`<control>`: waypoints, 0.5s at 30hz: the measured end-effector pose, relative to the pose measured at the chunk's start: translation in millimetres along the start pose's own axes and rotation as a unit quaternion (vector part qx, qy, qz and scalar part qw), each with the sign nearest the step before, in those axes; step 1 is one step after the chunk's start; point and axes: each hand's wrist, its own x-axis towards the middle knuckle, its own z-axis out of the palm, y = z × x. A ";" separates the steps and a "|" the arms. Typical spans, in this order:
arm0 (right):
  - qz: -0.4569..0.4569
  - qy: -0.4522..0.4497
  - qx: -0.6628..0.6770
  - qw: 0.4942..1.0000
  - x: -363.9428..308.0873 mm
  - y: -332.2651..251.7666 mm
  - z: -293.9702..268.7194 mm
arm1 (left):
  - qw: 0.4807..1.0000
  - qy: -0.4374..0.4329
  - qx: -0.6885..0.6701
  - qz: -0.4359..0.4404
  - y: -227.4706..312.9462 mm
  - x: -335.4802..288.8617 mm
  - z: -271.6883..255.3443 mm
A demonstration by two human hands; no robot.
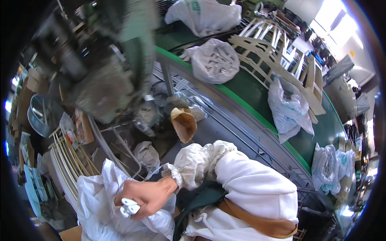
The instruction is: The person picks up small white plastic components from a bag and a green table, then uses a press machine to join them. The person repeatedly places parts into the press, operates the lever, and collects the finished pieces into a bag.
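Observation:
My right hand (146, 197) is closed around a few small white parts (129, 207) with holes in them, whose ends stick out past the fingers. It is over a white woven sack (98, 201) at the lower left, whose contents I cannot see. A pale, ruffled sleeve cover is on that forearm. My left hand does not show.
A green conveyor belt (251, 96) with a bright green edge runs diagonally on the right. On it stand a white sack of small pale parts (217, 62), more sacks and stacked cream frames (257, 52). A blurred machine (102, 88) is at upper left, beside cream rods (66, 160).

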 end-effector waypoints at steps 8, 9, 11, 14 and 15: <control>0.014 0.261 -0.183 0.948 -161.0 -143.8 -57.1 | 0.972 -0.208 -0.101 -0.040 38.0 -70.1 113.6; -0.001 0.296 -0.198 0.935 -174.5 -158.1 -64.4 | 0.962 -0.242 -0.117 -0.044 44.5 -74.5 133.2; 0.040 0.364 -0.198 0.909 -196.1 -188.9 -81.4 | 0.938 -0.303 -0.155 -0.064 53.1 -79.5 177.1; 0.019 0.466 -0.251 0.848 -223.7 -239.9 -108.9 | 0.885 -0.401 -0.213 -0.098 70.2 -83.3 258.5; 0.017 0.498 -0.248 0.831 -233.6 -250.4 -121.8 | 0.867 -0.427 -0.234 -0.110 72.3 -82.3 285.0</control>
